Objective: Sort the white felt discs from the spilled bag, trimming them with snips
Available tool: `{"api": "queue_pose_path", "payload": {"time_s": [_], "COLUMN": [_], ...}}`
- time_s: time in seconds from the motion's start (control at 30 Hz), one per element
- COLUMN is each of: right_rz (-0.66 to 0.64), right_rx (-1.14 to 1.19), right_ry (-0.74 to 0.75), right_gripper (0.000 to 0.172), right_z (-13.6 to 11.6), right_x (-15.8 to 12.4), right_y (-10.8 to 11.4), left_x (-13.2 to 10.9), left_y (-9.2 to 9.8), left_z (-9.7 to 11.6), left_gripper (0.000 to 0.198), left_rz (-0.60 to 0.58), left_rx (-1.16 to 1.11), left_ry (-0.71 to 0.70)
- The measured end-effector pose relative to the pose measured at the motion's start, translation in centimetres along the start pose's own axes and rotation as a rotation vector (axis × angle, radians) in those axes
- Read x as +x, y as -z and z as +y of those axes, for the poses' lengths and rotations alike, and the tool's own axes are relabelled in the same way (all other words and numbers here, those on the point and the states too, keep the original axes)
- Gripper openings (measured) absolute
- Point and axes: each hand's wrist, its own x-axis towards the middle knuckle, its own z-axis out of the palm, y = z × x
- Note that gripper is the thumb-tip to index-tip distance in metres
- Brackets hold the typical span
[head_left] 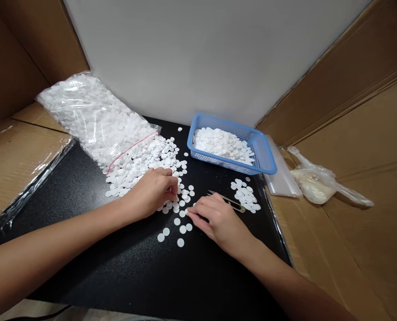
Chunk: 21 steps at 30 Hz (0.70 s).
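Small flat white discs lie in a spread heap on the black tabletop, spilling from the mouth of a clear zip bag full of them. At the heap's near right edge is my left hand, thumb and fingers closed together low over the discs; what they pinch is hidden. My right hand has its thumb and fingertips pinched at a white disc close to the table. Partly behind that hand lie thread snips. Several loose discs are scattered between and before my hands.
A blue plastic basket holding a pile of white discs stands at the back. Right of the snips is a smaller disc group. Clear plastic sleeves and a knotted bag lie at the right. Cardboard panels flank the table.
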Motion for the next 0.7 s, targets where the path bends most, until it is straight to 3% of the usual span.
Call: {"api": "queue_pose_path", "payload": {"time_s": [0.17, 0.33, 0.53, 0.7], "right_rz": [0.161, -0.063, 0.031, -0.001], "right_rx": [-0.07, -0.049, -0.02, -0.1], "right_ry": [-0.019, 0.151, -0.108, -0.07], "right_gripper": [0.023, 0.022, 0.013, 0.006], "right_z": [-0.7, -1.1, 0.2, 0.6], "right_x": [0.2, -0.1, 0.0, 0.3], "right_y": [0.2, 0.1, 1.1, 0.9], "left_x": [0.1, -0.1, -0.6, -1.2], "left_y": [0.0, -0.5, 0.0, 0.6], "left_z": [-0.4, -0.5, 0.0, 1.2], "left_gripper": [0.01, 0.008, 0.009, 0.011], "left_rz": [0.026, 0.052, 0.162, 0.127], "left_rx": [-0.024, -0.036, -0.105, -0.332], "left_ry": [0.023, 0.014, -0.04, 0.03]}}
